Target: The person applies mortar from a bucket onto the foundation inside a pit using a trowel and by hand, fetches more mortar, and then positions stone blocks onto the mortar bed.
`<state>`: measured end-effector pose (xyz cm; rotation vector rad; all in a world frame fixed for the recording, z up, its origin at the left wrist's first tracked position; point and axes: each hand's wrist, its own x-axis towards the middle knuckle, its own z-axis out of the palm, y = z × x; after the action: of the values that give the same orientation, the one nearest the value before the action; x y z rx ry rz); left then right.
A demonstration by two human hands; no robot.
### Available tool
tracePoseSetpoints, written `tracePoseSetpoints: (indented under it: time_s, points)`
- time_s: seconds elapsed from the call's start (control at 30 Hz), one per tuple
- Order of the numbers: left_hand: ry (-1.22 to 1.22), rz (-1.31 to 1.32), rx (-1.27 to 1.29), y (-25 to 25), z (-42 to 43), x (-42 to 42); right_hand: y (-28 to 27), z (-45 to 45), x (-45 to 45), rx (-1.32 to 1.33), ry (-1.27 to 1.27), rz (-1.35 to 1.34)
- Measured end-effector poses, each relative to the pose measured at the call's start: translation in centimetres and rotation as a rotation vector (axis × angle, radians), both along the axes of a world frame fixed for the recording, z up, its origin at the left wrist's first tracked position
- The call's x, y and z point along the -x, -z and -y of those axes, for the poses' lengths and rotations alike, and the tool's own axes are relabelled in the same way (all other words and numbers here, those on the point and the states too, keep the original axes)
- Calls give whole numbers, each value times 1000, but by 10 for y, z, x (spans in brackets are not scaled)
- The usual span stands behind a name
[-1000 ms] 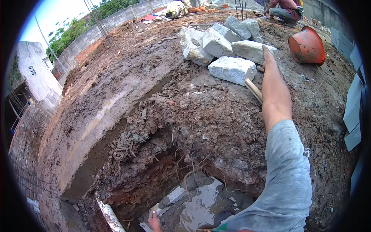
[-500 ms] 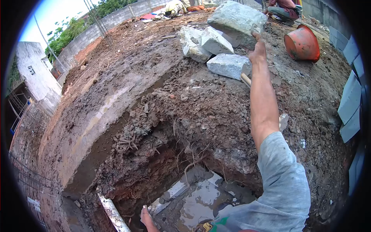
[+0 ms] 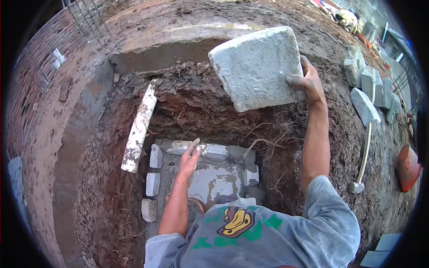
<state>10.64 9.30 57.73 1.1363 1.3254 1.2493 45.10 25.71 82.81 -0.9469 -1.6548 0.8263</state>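
A large, pale, squarish stone block (image 3: 259,67) is gripped at its right edge by my right hand (image 3: 308,85), thumb across its face and fingers mostly hidden behind it. The block hangs tilted over the far edge of the dug pit. My left hand (image 3: 190,156) is lower down inside the pit, holding nothing, its fingers stretched out. It is just in front of a row of pale stones (image 3: 216,151) along the pit's far wall. Wet grey mortar (image 3: 219,181) covers the pit floor beside that hand. More stones (image 3: 153,184) line the left side.
A blotchy white pipe (image 3: 139,129) sticks out over the pit's left side. Thin roots (image 3: 263,145) poke from the earth wall. At right are several rough stones (image 3: 365,106), a long-handled hammer (image 3: 356,186) and an orange bucket (image 3: 406,167). Steel rods (image 3: 87,20) stand at upper left.
My right hand has carried the stone block from the pile to over the pit. My view has turned left and down. My left hand now shows more fully, above the pit floor.
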Motion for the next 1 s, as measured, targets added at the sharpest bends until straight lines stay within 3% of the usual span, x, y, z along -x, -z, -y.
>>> tracePoseSetpoints:
  time_s: [0.1, 0.17, 0.23, 0.43, 0.47, 0.5, 0.57, 0.6, 0.7, 0.8, 0.9, 0.97, 1.0]
  points:
    - [-93, 144, -39, 30, 74, 34, 15, 34, 93, -95, -162, 468]
    - [-238, 10, -78, 48, 125, 54, 18, 76, 162, -107, -402, 711]
    - [-457, 298, 237, 61, 176, 62, 50, 101, 217, -272, -711, 847]
    - [-1177, 421, 329, 120, 321, 57, 183, 233, 355, -537, -1196, 1167]
    - [-1334, 575, 306, 157, 344, 52, 206, 259, 376, -514, -1205, 1281]
    - [-1508, 668, 251, 146, 371, 46, 231, 282, 394, -537, -1246, 1293]
    - [-1689, 756, 225, 203, 425, 36, 258, 341, 431, -523, -1301, 1354]
    - [-1736, 1002, 213, 178, 452, 33, 271, 367, 448, -556, -1354, 1321]
    - [-1970, 1070, 200, 238, 504, 27, 308, 445, 500, -639, -1491, 1254]
    - [-2047, 1263, 90, 273, 540, 42, 360, 525, 554, -728, -1652, 1235]
    - [-2125, 1249, 66, 357, 560, 56, 446, 610, 607, -823, -1709, 1200]
    - [-2226, 1232, 125, 385, 575, 85, 494, 661, 635, -853, -1777, 1023]
    - [-2254, 1217, 139, 408, 579, 94, 506, 682, 648, -864, -1786, 1059]
